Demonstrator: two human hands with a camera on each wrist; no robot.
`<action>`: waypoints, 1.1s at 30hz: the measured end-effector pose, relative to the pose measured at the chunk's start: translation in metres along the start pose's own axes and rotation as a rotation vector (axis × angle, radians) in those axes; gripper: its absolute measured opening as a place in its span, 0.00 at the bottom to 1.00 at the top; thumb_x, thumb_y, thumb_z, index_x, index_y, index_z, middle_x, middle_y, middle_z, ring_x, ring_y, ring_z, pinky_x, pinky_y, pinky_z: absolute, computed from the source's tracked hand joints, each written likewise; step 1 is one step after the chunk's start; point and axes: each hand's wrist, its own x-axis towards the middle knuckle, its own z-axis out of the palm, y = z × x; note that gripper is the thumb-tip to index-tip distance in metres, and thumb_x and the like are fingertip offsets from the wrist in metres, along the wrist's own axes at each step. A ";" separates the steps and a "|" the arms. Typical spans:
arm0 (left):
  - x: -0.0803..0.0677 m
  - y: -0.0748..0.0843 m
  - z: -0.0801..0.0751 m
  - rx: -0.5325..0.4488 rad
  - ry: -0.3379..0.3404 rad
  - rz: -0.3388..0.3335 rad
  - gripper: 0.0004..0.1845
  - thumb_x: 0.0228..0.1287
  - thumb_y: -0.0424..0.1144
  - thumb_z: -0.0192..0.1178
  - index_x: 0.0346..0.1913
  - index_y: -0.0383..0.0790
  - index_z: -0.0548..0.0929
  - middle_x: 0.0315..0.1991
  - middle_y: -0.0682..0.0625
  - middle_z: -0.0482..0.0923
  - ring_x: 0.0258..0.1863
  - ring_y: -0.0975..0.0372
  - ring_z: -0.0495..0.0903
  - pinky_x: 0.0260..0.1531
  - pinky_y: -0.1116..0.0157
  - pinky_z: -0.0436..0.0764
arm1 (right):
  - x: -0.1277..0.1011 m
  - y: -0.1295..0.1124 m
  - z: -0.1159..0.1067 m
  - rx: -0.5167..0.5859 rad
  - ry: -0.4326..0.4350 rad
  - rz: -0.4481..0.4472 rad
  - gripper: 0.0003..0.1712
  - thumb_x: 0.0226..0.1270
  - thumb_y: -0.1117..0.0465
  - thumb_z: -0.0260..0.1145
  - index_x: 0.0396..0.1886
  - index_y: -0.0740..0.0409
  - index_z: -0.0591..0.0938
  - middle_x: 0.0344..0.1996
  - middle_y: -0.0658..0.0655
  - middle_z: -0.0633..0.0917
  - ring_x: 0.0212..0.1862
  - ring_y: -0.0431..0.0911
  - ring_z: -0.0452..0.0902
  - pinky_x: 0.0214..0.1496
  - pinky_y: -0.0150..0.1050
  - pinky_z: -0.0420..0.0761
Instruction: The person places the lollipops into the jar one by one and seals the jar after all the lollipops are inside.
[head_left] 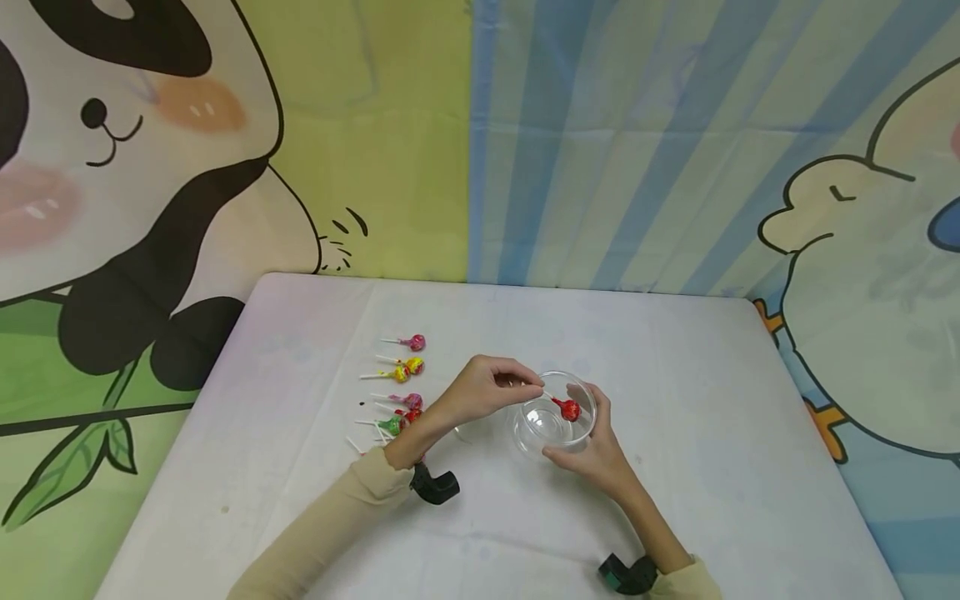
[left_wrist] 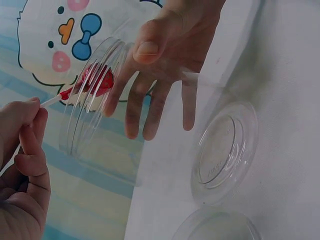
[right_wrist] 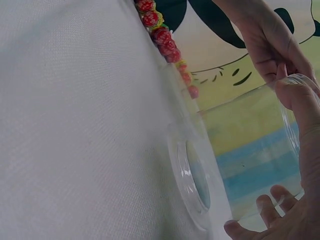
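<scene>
My left hand (head_left: pixel 534 386) pinches the white stick of a red lollipop (head_left: pixel 570 409), whose head sits inside a clear plastic cup (head_left: pixel 528 435). My right hand (head_left: pixel 594 437) grips that cup from the right side, thumb in front and fingers behind, holding it tilted. In the left wrist view the red lollipop (left_wrist: pixel 97 80) shows through the cup (left_wrist: pixel 85 125), with the right hand (left_wrist: pixel 165 50) spread behind it and the left hand (left_wrist: pixel 27 145) on the stick. The right wrist view shows the cup wall (right_wrist: pixel 250 150) and my right hand (right_wrist: pixel 302 145).
Several wrapped lollipops (head_left: pixel 408 383) lie in a row on the white table (head_left: pixel 712 467), left of my hands; they show as a line of lollipops (right_wrist: pixel 162 37) in the right wrist view. A clear lid (left_wrist: pixel 222 150) lies flat near the cup. Cartoon cloths hang behind.
</scene>
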 end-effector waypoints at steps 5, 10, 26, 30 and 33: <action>0.005 0.003 0.008 0.035 -0.006 0.050 0.06 0.60 0.41 0.68 0.40 0.47 0.89 0.35 0.53 0.87 0.27 0.66 0.75 0.29 0.73 0.75 | 0.000 0.001 -0.001 -0.006 0.000 -0.021 0.61 0.45 0.63 0.80 0.71 0.53 0.49 0.69 0.66 0.65 0.69 0.58 0.63 0.65 0.35 0.71; 0.011 0.006 0.015 0.141 0.005 0.128 0.07 0.59 0.42 0.69 0.39 0.46 0.90 0.32 0.55 0.87 0.25 0.69 0.72 0.25 0.74 0.73 | 0.000 0.000 -0.001 -0.003 0.003 0.004 0.62 0.44 0.63 0.81 0.72 0.51 0.49 0.69 0.60 0.65 0.67 0.50 0.65 0.63 0.24 0.67; 0.022 0.003 0.041 0.324 0.108 0.357 0.06 0.50 0.42 0.75 0.31 0.47 0.91 0.23 0.58 0.87 0.23 0.75 0.74 0.37 0.71 0.71 | 0.001 0.002 -0.002 -0.010 -0.020 0.027 0.63 0.45 0.61 0.80 0.72 0.50 0.47 0.71 0.60 0.62 0.69 0.55 0.62 0.65 0.44 0.73; 0.021 0.003 0.044 0.354 0.068 0.353 0.05 0.50 0.43 0.74 0.32 0.50 0.91 0.26 0.60 0.87 0.28 0.71 0.75 0.50 0.65 0.71 | 0.000 0.003 -0.003 0.030 -0.037 0.016 0.62 0.47 0.63 0.79 0.72 0.50 0.46 0.72 0.59 0.60 0.69 0.55 0.62 0.60 0.24 0.69; 0.021 0.005 0.046 0.371 -0.011 0.314 0.05 0.52 0.44 0.73 0.33 0.52 0.91 0.29 0.62 0.88 0.35 0.71 0.76 0.60 0.56 0.67 | 0.000 0.004 -0.003 0.065 -0.059 0.019 0.61 0.49 0.63 0.78 0.73 0.48 0.45 0.71 0.60 0.60 0.67 0.57 0.64 0.56 0.24 0.73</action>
